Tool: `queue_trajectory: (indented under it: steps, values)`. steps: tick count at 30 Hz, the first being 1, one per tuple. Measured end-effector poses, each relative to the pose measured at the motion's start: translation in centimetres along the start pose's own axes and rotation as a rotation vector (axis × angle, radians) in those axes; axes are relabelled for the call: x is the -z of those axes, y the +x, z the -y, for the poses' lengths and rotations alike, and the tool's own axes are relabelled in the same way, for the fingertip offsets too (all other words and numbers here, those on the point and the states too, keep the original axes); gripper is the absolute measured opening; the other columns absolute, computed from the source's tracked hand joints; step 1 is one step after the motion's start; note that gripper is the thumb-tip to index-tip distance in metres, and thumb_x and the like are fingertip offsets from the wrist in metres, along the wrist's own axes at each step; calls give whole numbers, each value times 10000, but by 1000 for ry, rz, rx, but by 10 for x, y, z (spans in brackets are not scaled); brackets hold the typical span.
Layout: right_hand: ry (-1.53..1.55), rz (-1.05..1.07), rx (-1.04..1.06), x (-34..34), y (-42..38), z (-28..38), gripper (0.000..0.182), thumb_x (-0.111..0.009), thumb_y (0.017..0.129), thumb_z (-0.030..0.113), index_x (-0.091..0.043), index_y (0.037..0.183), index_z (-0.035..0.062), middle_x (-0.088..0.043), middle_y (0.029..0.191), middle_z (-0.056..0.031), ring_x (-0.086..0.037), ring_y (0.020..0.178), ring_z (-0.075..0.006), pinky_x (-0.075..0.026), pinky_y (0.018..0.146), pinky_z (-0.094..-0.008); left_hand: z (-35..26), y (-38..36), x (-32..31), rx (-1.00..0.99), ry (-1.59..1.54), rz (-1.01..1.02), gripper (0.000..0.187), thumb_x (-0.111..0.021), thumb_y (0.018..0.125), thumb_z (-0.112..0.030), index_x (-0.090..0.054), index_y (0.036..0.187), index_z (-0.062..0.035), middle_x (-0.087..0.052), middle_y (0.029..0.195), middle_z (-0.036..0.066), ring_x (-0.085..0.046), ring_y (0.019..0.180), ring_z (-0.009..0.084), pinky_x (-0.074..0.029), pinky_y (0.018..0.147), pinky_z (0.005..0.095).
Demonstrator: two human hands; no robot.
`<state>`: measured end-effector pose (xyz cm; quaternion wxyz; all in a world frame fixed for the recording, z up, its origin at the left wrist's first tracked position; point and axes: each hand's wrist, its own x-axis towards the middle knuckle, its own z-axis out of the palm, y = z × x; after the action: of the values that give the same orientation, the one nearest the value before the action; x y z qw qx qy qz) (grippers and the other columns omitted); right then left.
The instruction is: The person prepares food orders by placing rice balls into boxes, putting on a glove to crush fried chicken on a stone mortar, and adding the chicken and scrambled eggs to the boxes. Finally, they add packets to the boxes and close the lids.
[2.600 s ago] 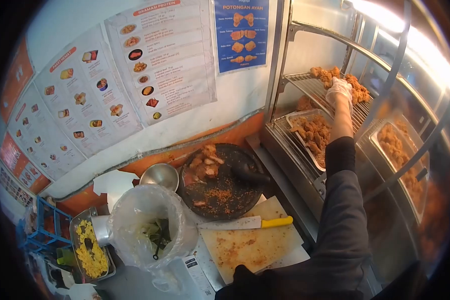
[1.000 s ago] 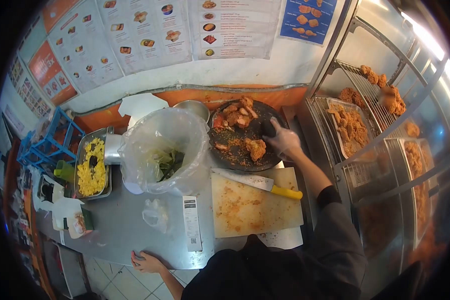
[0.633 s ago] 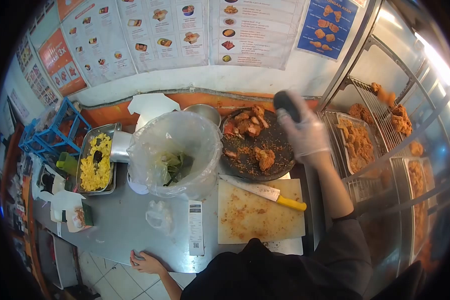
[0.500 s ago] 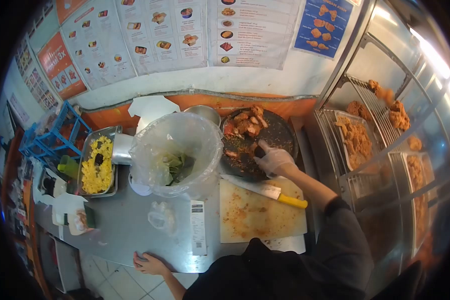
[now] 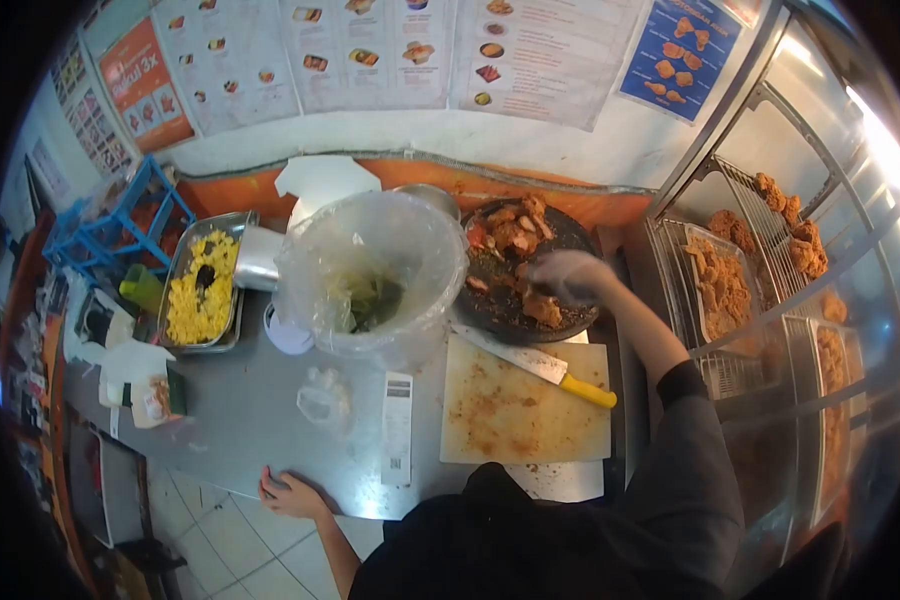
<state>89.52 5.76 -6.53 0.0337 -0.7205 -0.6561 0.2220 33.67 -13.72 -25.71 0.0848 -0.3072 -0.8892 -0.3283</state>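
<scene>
My right hand (image 5: 572, 277), in a clear glove and smeared by motion, is over the round black stone dish (image 5: 490, 312). Just below its fingers lies a brown piece of fried chicken (image 5: 542, 308); whether the hand grips anything cannot be made out. More chicken pieces (image 5: 515, 232) with reddish bits sit at the back of the dish. My left hand (image 5: 290, 496) rests at the counter's front edge, fingers apart and holding nothing.
A yellow-handled knife (image 5: 530, 362) lies on a stained cutting board (image 5: 510, 430). Left of the dish stands a plastic-lined tub (image 5: 430, 270) with green leaves. Further left is a tray of yellow food (image 5: 202, 300). A paper receipt (image 5: 397, 425) lies in front; a chicken display case (image 5: 760, 330) stands right.
My right hand has shifted up and right within the dish, and a chicken piece now shows below it. The view has tilted slightly. My left hand stays at the edge.
</scene>
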Motion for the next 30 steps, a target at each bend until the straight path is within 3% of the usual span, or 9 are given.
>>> queue_trajectory:
  steps: [2, 5, 9, 12, 15, 20, 24, 26, 30]
  values:
    - [97, 36, 28, 37, -23, 38, 564, -515, 895, 412, -436, 1373, 123, -687, 1021, -140, -649, 947, -279, -476, 842, -373, -18, 7, -4, 158, 22, 54, 330, -497, 874, -289, -561, 1195, -243, -420, 1312, 43, -428, 1137, 336, -434, 873, 485]
    - [516, -567, -192, 17, -55, 90, 576, -565, 895, 365, -413, 1399, 131, -687, 998, -164, -656, 943, -277, -482, 837, -357, -15, 7, -5, 128, 9, 30, 325, -500, 873, -288, -565, 1189, -247, -425, 1313, 39, -431, 1133, 336, -434, 872, 486]
    - [-244, -307, 217, -54, 8, -23, 542, -553, 898, 387, -450, 1370, 143, -677, 1027, -158, -624, 1045, -294, -479, 872, -358, -13, 8, -9, 149, 41, 25, 319, -508, 868, -278, -571, 1179, -244, -427, 1317, 41, -431, 1135, 332, -429, 885, 488]
    - [358, 98, -169, 0, -2, -16, 450, -512, 911, 371, -506, 1314, 171, -653, 1062, -171, -600, 1071, -333, -493, 881, -375, -16, 8, -6, 164, -35, 30, 314, -513, 864, -264, -576, 1170, -241, -426, 1323, 45, -424, 1152, 335, -421, 903, 484]
    - [5, -365, 109, -10, -54, -24, 531, -514, 896, 450, -457, 1353, 186, -657, 1024, -192, -638, 959, -351, -516, 829, -404, -13, 4, -4, 113, -44, 6, 308, -519, 860, -252, -581, 1161, -232, -427, 1326, 52, -416, 1174, 337, -418, 916, 473]
    - [-408, -138, -230, -20, -68, -12, 699, -585, 852, 453, -301, 1452, 232, -539, 1255, -246, -580, 1083, -388, -505, 848, -468, -14, 5, -8, 63, 7, -41, 299, -532, 864, -241, -578, 1160, -228, -454, 1290, 71, -439, 1160, 329, -386, 947, 456]
    - [-719, -281, 66, -17, -50, 37, 749, -632, 828, 319, -258, 1472, 252, -325, 1424, -287, -571, 1090, -413, -508, 839, -479, -19, 7, -9, 80, 24, -34, 292, -517, 854, -232, -583, 1137, -218, -435, 1320, 73, -419, 1177, 342, -423, 915, 472]
    - [-425, 173, -19, -23, -21, 59, 771, -652, 784, 196, -288, 1461, 243, -225, 1443, -305, -526, 1158, -398, -478, 899, -473, -20, 6, -6, 110, 14, 7, 291, -516, 856, -229, -588, 1138, -218, -440, 1308, 76, -427, 1165, 341, -418, 916, 478]
    - [-393, 134, -19, -46, 11, 42, 553, -656, 749, 103, -464, 1265, 154, -489, 1230, -247, -555, 1093, -381, -497, 845, -432, -15, 6, -9, 92, 17, -31, 291, -528, 851, -216, -593, 1134, -218, -442, 1295, 92, -416, 1172, 339, -384, 953, 474]
